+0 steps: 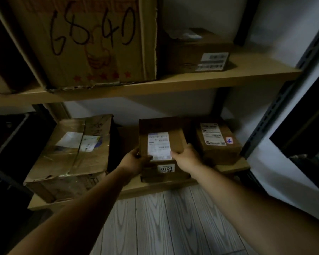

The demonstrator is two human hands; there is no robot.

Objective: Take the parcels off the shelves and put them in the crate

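Big box marked 6840 (92, 43) fills upper left, overhanging the upper shelf (173, 85) edge. Lower shelf (228, 167), frame centre: small parcel (161, 138) sits at the front edge, gaps either side. Left hand (134, 160) and right hand (185, 156) fingers clamped on its near corners.

You're looking at brown cardboard parcels: the middle brown box (161, 129) has a white printed label, the big upper carton (92, 43) has black scrawled numbers plus red stars, and the floor (173, 223) is grey woodgrain.
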